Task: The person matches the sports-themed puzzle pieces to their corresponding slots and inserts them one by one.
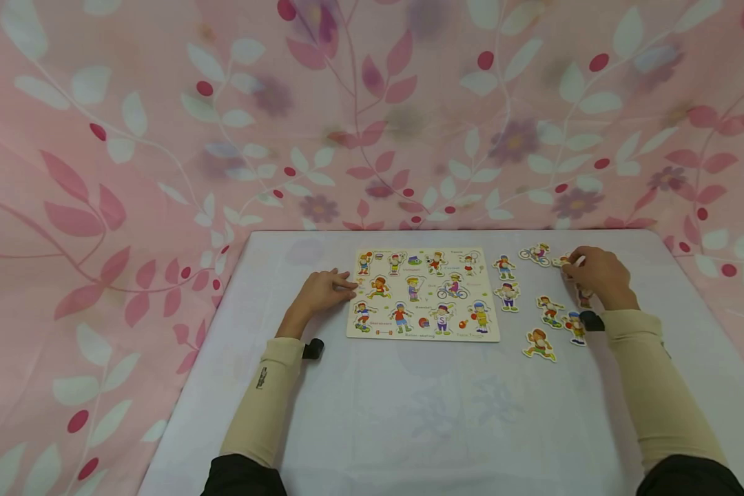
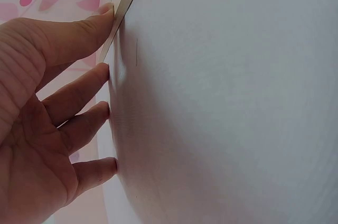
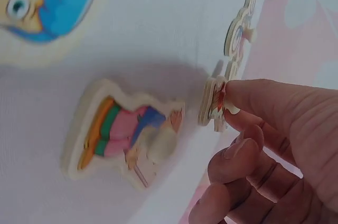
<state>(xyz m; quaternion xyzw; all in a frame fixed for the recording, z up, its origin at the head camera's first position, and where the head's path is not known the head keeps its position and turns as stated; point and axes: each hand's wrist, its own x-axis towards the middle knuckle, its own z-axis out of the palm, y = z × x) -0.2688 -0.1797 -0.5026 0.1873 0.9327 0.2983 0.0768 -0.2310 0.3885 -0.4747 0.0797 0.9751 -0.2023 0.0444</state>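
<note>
My left hand is at the left edge of a wooden peg puzzle board printed with sports figures. In the left wrist view its thumb rests on the board's edge, and the other fingers spread down to the tabletop. Over at the right, my right hand pinches a small wooden puzzle piece between thumb and forefinger. Its picture is mostly hidden by the fingers. Close by lies a knobbed figure piece with a pink and blue outfit, partly covered by the hand in the head view.
Loose pieces lie right of the board: a cyclist, two standing figures, a skateboarder, a runner and a blue-capped figure. The white-covered table meets a pink floral backdrop at the back.
</note>
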